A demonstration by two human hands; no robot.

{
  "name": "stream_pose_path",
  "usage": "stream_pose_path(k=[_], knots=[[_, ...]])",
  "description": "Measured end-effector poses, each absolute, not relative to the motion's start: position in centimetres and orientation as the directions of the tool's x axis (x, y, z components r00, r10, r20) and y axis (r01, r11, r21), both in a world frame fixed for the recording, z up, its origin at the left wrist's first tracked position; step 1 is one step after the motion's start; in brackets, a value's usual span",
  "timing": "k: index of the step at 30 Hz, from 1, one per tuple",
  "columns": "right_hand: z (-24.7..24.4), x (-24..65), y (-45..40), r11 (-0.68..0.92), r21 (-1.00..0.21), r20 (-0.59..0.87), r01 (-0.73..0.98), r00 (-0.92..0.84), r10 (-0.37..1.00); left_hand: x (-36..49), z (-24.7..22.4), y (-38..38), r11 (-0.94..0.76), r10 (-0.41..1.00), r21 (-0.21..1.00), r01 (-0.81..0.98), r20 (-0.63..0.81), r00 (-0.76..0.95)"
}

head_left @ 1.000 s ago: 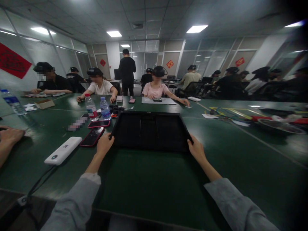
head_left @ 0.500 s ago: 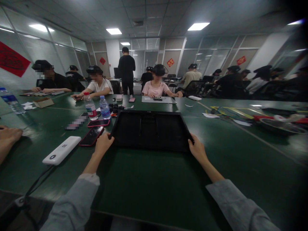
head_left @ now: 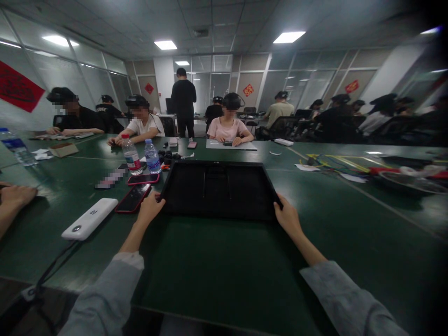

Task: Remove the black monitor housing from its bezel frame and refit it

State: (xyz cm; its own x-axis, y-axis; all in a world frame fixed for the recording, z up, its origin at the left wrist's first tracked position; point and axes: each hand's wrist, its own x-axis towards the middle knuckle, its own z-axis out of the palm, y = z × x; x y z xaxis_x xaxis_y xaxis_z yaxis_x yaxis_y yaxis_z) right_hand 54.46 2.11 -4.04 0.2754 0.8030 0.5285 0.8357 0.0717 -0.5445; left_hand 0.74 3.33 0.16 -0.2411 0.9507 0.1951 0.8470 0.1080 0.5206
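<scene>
A shallow black rectangular tray (head_left: 245,193) with a raised rim is on the green table in front of me. Two thin upright lines and a small bar show near its middle; what they are is too dark to tell. My left hand (head_left: 151,209) is closed on the tray's left edge, thumb on the rim. On the opposite side my right hand (head_left: 287,214) grips the right edge in the same way. The fingers under the rim are hidden. Just left of my left hand lies a phone with a red edge (head_left: 133,198).
A white power bank (head_left: 90,218) with a cable lies at left, near another person's hand (head_left: 17,197). Two bottles (head_left: 131,156) stand behind the phones. At right are a metal bowl (head_left: 409,183) and yellow strips (head_left: 350,162). Co-workers sit across the green table (head_left: 224,270).
My hands and the tray stay practically in place. Across the table, the person in pink has drawn an outstretched hand back in. The other person's hand at far left has shifted slightly right.
</scene>
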Motion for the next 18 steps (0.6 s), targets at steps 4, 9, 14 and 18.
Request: stream_pose_path(k=[4, 9, 14, 18], knots=[[-4.2, 54.7, 2.3, 0.093, -0.546, 0.538, 0.833, 0.264, 0.8, 0.4, -0.2, 3.6, 0.107, 0.951, 0.548, 0.83, 0.186, -0.246], [-4.4, 55.0, 2.5, 0.094, -0.543, 0.524, 0.835, 0.248, 0.815, -0.1, -1.2, 4.2, 0.082, 0.955, 0.598, 0.797, 0.181, -0.234], [-4.5, 55.2, 2.4, 0.099, -0.525, 0.526, 0.845, 0.231, 0.818, -0.4, -1.9, 4.7, 0.048, 0.955, 0.607, 0.793, 0.204, -0.214], [-4.7, 55.4, 2.5, 0.093, -0.538, 0.511, 0.838, 0.236, 0.826, 0.0, -1.4, 4.4, 0.068, 0.957, 0.591, 0.804, 0.19, -0.221]])
